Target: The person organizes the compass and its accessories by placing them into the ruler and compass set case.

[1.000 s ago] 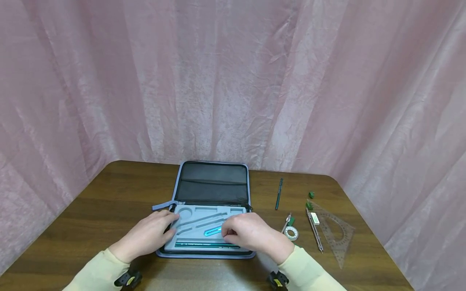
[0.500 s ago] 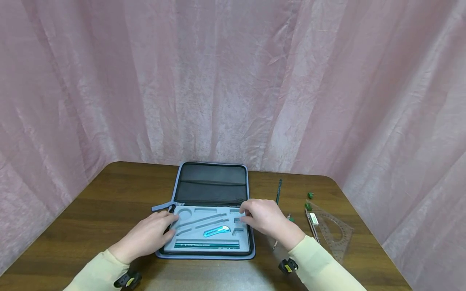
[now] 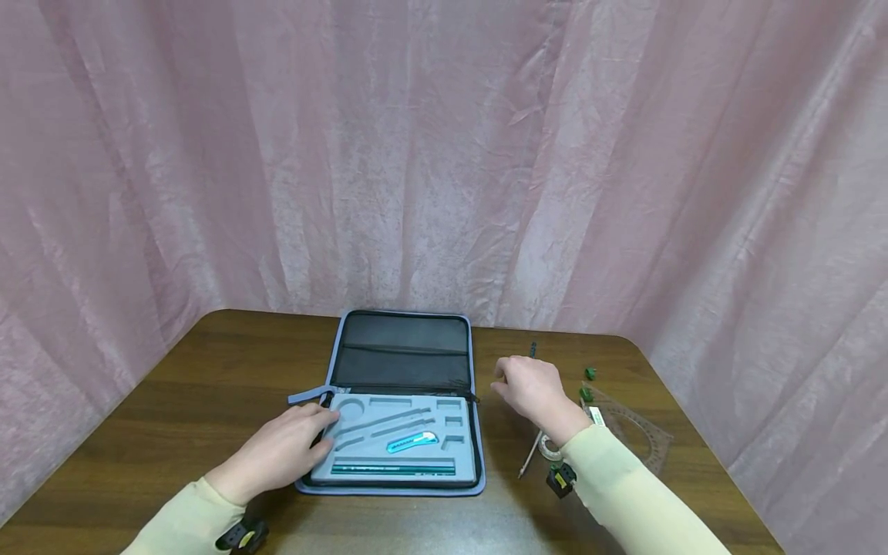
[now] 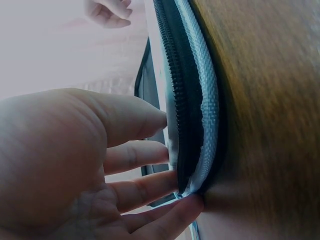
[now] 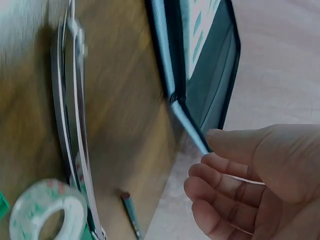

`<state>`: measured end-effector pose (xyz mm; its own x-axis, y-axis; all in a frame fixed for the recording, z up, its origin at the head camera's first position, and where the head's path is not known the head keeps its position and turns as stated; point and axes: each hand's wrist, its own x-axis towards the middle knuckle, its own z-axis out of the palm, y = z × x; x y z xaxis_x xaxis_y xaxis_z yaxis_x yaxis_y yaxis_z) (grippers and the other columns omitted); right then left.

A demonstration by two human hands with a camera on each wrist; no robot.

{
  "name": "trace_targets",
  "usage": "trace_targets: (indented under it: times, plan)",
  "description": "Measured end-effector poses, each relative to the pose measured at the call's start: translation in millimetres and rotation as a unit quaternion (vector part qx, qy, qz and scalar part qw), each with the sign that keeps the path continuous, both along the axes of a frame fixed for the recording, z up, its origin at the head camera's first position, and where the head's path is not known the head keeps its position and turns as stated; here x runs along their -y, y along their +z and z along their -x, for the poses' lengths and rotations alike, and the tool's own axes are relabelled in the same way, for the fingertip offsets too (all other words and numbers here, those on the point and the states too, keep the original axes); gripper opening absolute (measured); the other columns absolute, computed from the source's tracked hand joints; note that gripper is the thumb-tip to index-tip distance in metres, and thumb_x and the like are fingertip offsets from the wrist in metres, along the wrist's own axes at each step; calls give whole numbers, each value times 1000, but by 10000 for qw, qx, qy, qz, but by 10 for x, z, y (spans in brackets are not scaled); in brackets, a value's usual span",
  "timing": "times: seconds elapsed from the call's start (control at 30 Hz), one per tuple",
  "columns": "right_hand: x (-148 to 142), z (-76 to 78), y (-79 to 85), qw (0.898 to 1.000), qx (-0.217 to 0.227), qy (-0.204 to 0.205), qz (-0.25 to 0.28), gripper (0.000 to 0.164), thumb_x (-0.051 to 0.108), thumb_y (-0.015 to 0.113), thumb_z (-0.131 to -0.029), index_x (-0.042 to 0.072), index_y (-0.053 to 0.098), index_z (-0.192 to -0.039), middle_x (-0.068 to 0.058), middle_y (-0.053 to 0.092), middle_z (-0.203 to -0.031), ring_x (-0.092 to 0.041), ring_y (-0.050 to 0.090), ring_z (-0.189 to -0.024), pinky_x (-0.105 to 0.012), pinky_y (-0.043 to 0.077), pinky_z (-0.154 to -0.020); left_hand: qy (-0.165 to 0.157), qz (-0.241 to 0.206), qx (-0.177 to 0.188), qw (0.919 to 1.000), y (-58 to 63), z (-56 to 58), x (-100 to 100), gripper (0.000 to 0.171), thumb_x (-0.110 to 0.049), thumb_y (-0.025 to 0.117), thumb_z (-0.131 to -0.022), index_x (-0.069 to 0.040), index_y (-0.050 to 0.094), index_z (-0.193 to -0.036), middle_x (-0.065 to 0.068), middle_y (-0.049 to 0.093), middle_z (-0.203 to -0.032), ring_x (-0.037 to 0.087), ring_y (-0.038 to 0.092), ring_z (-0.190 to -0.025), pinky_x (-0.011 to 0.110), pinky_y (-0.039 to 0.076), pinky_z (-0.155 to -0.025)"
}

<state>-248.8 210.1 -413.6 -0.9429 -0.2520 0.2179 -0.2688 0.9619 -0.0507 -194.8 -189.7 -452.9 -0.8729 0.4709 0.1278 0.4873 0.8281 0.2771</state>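
Leftmost, the loosely spread left hand (image 3: 287, 445) touches the blue-edged black zip case (image 3: 405, 331); a nudge could unseat the turquoise plastic cutter (image 3: 412, 442) lying in its light-grey moulded tray (image 3: 463, 464). Rightward, the right hand (image 3: 536, 391) hovers empty, loosely curled; sweeping low could knock the white tape ring (image 5: 25, 215).

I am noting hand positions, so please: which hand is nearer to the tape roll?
Right. The right hand is just beyond the tape roll in the head view; the left hand touches the left side of the open case, which lies between it and the roll.
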Motion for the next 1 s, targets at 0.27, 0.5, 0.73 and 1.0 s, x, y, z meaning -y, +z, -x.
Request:
trace_targets:
  times: [0.27,0.5,0.73,1.0]
  plan:
    - [-124,160,-10,9981,234,-537,-186,20,30,84,-100,11,80,-105,-2,75,-89,-22,71,-78,-48,60,-71,18,-12,-43,10000,-30,6,10,36,-17,80,-102,-3,77,-134,14,72,-132,36,69,-121,57,57,-100]
    - [-230,259,-44,9943,416,-905,-377,24,32,82,-101,14,75,-87,0,66,-74,-20,65,-71,-49,59,-69,24,-1,-28,10000,-26,6,10,35,-18,80,-102,-4,77,-134,14,72,-132,36,68,-122,57,57,-102]
    - [-330,312,-69,9917,561,-1076,-422,38,36,80,-103,14,66,-75,-2,63,-71,-22,63,-67,-50,60,-68,62,-17,8,10000,-25,2,5,36,-18,80,-102,-3,76,-135,14,72,-133,37,68,-123,57,56,-102]
    - [-404,382,-98,9865,794,-1346,-481,43,40,77,-104,14,68,-72,-6,69,-77,-27,69,-75,-53,61,-73,44,-5,-9,10000,-34,1,4,36,-18,80,-102,-4,76,-135,14,72,-132,37,68,-122,57,56,-102]
